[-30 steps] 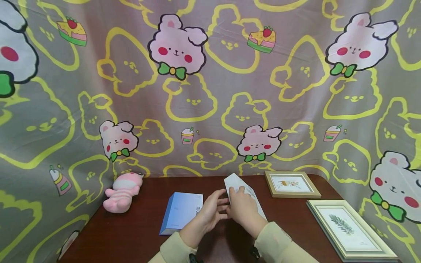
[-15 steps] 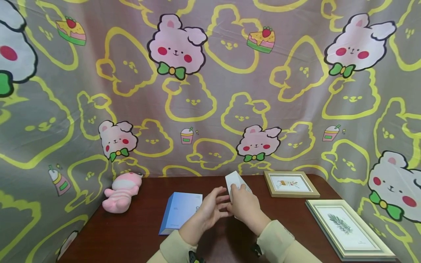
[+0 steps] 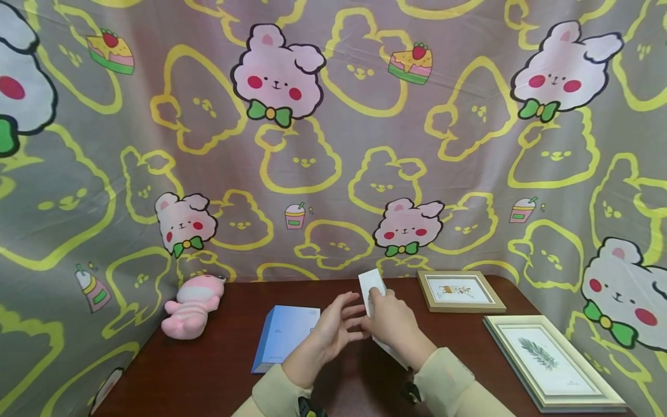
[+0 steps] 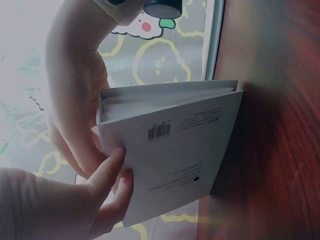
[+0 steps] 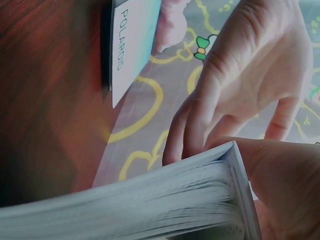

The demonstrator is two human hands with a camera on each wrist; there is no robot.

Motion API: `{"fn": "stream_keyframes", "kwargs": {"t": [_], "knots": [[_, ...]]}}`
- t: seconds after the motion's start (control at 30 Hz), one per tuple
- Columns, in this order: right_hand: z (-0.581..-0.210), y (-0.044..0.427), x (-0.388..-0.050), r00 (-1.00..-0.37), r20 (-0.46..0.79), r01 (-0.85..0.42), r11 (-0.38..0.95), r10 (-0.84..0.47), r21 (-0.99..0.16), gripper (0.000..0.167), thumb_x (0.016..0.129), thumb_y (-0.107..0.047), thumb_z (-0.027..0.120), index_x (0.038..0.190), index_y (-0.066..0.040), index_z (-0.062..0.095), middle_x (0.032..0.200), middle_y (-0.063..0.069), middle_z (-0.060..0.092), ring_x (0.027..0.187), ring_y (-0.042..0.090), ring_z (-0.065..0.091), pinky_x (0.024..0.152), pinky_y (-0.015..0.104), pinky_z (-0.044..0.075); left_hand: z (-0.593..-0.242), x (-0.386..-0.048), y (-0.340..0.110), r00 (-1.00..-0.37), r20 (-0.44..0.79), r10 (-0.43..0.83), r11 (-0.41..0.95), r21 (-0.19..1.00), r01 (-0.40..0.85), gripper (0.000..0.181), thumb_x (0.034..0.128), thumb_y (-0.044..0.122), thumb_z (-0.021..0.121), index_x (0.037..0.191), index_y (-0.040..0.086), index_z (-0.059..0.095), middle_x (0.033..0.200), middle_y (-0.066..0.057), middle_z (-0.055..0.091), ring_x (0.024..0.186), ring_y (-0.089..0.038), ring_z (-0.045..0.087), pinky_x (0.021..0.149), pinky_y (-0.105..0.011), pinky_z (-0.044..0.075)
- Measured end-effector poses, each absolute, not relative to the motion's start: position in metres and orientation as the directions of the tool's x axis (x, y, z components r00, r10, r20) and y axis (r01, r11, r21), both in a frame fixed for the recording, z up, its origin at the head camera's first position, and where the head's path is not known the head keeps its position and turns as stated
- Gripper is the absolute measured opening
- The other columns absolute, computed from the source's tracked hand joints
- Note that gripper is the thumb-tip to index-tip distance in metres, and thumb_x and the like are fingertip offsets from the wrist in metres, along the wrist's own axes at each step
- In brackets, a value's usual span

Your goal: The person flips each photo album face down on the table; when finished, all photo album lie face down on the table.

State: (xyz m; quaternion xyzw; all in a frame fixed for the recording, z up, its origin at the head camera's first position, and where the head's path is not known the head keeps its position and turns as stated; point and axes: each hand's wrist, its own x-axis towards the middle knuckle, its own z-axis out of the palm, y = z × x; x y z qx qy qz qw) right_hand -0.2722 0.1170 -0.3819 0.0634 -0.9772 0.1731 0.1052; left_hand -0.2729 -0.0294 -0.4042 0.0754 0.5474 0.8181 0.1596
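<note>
Support seems your step, lower centre: right hand (image 3: 394, 319) gripping the white book (image 3: 371, 280), left hand (image 3: 335, 328) spread against it; next, balance it.

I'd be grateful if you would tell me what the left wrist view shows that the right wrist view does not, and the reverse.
Only the left wrist view shows the barcode and small print on the white book, plus part of a black object by the right hand's wrist.

Only the right wrist view shows the blue book lettered POLAROID and part of the pink plush toy.

Both share the white book, both hands, the left one included, the table and the patterned curtain.
</note>
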Motion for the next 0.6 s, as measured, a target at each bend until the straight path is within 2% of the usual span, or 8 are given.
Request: {"fn": "stream_keyframes", "kwargs": {"t": [0.17,0.4,0.5,0.6], "knots": [[-0.379,0.127,-0.271,-0.971,0.23,-0.155,0.911,-0.069,-0.382,0.059,0.079,-0.03,0.082,0.127,-0.002,0.061,0.095,0.018,0.059,0.067,0.029,0.059,0.059,0.045,0.052,-0.41,-0.276,-0.029,-0.921,-0.069,0.384,-0.348,0.913,-0.214,0.064,0.1078,0.039,0.04,0.152,-0.007,0.031,0.145,-0.035,0.044,0.127,-0.047,0.053,0.098,-0.062,0.046],[-0.375,0.142,-0.27,-0.966,0.251,-0.181,0.853,-0.061,-0.489,0.056,0.079,-0.021,0.08,0.127,0.0,0.062,0.093,0.015,0.061,0.068,0.026,0.057,0.058,0.04,0.049,-0.442,-0.289,-0.027,-0.789,-0.195,0.583,-0.297,0.853,-0.43,0.086,0.1072,0.057,0.029,0.158,-0.009,0.008,0.152,-0.048,0.018,0.14,-0.063,0.023,0.106,-0.072,0.03],[-0.375,0.144,-0.271,-0.969,0.242,-0.172,0.833,-0.047,-0.526,0.056,0.08,-0.022,0.079,0.128,0.0,0.062,0.097,0.015,0.063,0.07,0.024,0.056,0.058,0.038,0.048,-0.451,-0.291,-0.026,-0.749,-0.223,0.624,-0.289,0.825,-0.487,0.094,0.1049,0.065,0.026,0.159,-0.008,0.003,0.153,-0.049,0.01,0.141,-0.065,0.016,0.107,-0.074,0.027],[-0.376,0.146,-0.272,-0.972,0.233,-0.16,0.822,-0.034,-0.547,0.056,0.08,-0.022,0.079,0.129,0.0,0.061,0.101,0.016,0.064,0.069,0.024,0.055,0.057,0.037,0.047,-0.456,-0.293,-0.025,-0.727,-0.226,0.649,-0.292,0.808,-0.512,0.096,0.1036,0.068,0.023,0.159,-0.007,0.0,0.153,-0.049,0.008,0.142,-0.065,0.013,0.107,-0.075,0.025]]}}
